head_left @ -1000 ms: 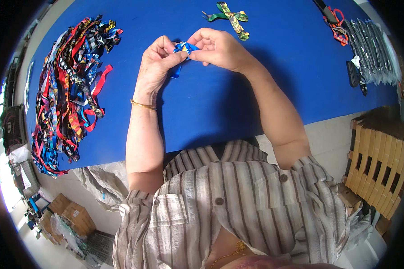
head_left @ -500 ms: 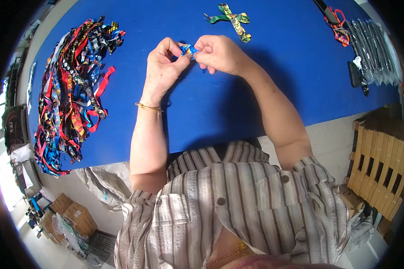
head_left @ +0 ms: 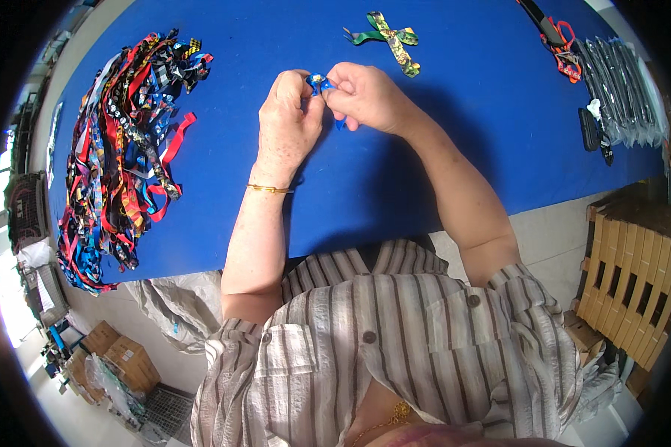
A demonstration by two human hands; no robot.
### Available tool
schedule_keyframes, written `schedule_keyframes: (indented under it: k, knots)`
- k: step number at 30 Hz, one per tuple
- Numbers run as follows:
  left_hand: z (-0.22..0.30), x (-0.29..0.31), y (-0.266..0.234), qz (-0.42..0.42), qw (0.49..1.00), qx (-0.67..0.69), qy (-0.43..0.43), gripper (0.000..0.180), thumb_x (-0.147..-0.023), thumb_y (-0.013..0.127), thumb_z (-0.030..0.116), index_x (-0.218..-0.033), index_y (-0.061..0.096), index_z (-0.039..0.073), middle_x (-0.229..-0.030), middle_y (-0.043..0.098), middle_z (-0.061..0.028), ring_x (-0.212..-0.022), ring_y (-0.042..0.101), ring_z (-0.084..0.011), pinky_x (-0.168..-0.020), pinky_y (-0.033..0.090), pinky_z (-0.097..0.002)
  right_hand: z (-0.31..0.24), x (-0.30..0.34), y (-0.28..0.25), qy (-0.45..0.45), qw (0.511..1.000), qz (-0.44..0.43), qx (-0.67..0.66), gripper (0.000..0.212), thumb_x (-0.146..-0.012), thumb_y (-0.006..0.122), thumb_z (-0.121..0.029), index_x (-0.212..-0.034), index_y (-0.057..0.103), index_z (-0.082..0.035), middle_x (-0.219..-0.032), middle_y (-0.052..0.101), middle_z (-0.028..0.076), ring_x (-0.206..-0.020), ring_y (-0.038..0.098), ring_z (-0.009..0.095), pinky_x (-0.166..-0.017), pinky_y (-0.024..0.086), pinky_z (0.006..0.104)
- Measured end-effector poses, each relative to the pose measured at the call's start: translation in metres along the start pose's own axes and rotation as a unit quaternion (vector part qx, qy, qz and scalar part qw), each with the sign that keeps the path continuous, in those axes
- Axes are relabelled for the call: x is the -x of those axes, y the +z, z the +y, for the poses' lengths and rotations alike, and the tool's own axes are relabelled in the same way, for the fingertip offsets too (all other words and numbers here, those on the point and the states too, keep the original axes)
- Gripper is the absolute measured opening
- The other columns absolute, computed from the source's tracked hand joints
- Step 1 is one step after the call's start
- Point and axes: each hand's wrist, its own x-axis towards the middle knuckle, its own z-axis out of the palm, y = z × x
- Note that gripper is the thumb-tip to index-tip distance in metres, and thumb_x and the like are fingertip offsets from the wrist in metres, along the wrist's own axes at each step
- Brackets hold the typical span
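Observation:
My left hand [head_left: 289, 119] and my right hand [head_left: 364, 95] meet above the blue table [head_left: 440, 45], both pinching a small blue ribbon piece [head_left: 319, 82] between the fingertips. Most of the ribbon is hidden by my fingers; a short blue end hangs below my right hand. A gold bangle sits on my left wrist. A finished green patterned ribbon bow [head_left: 389, 36] lies flat on the table just beyond my right hand.
A big heap of mixed coloured ribbons [head_left: 119, 149] covers the table's left side. Clear packets [head_left: 620, 93] and a red-handled tool [head_left: 565, 46] lie at the far right. A wooden pallet [head_left: 630, 268] stands right of me; boxes [head_left: 115, 361] sit on the floor at left.
Both hands have stayed together on the blue ribbon, shifting slightly away from me; the ribbon is now more tightly gathered between the fingertips.

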Motion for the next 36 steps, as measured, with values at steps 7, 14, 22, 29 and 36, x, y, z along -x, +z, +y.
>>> schedule_keyframes:
  k: [7, 14, 22, 29, 36]
  knots:
    - [-0.005, 0.0, -0.002, 0.022, 0.995, 0.005, 0.097, 0.021, -0.078, 0.068, -0.005, -0.085, 0.05, 0.003, -0.098, 0.068, -0.0117, -0.075, 0.065, -0.0241, -0.062, 0.051, -0.0307, -0.004, 0.0, -0.005, -0.015, 0.995, -0.04, -0.085, 0.024, -0.098, 0.058, -0.025, -0.092, 0.058, -0.002, -0.071, 0.062, 0.006, -0.052, 0.056, 0.009, -0.05, 0.046, 0.0223]
    - [-0.003, -0.001, -0.001, -0.006, 0.99, 0.017, 0.138, 0.022, -0.077, 0.068, -0.008, -0.085, 0.05, 0.003, -0.099, 0.066, -0.013, -0.075, 0.063, -0.0242, -0.063, 0.051, -0.0317, -0.001, 0.0, -0.012, 0.067, 0.989, -0.045, -0.123, 0.036, -0.102, 0.05, -0.038, -0.088, 0.06, -0.005, -0.063, 0.059, 0.003, -0.045, 0.054, 0.009, -0.043, 0.041, 0.0203]
    - [-0.002, -0.001, 0.001, -0.012, 0.989, -0.006, 0.146, 0.023, -0.077, 0.067, -0.009, -0.086, 0.051, 0.003, -0.098, 0.065, -0.0131, -0.082, 0.065, -0.0287, -0.066, 0.053, -0.0353, 0.003, -0.001, -0.019, 0.06, 0.994, -0.028, -0.087, 0.029, -0.099, 0.058, -0.031, -0.1, 0.067, -0.004, -0.063, 0.057, -0.001, -0.046, 0.05, 0.005, -0.041, 0.037, 0.0187]
    - [-0.008, 0.0, 0.005, -0.011, 0.99, -0.01, 0.14, 0.023, -0.077, 0.067, -0.01, -0.088, 0.052, 0.003, -0.1, 0.065, -0.014, -0.083, 0.065, -0.0292, -0.067, 0.053, -0.0354, 0.005, -0.003, -0.017, 0.033, 0.997, -0.001, -0.075, 0.025, -0.097, 0.059, -0.028, -0.095, 0.067, -0.004, -0.063, 0.055, -0.002, -0.047, 0.047, 0.004, -0.043, 0.036, 0.0184]
    - [-0.007, -0.004, 0.008, 0.049, 0.985, -0.051, 0.158, 0.02, -0.073, 0.069, -0.009, -0.084, 0.056, 0.003, -0.109, 0.061, -0.0155, -0.087, 0.065, -0.0289, -0.07, 0.054, -0.0341, 0.003, -0.004, -0.007, -0.001, 0.986, 0.143, -0.086, 0.02, -0.095, 0.061, -0.021, -0.093, 0.06, -0.001, -0.061, 0.061, 0.004, -0.043, 0.05, 0.007, -0.039, 0.038, 0.022]
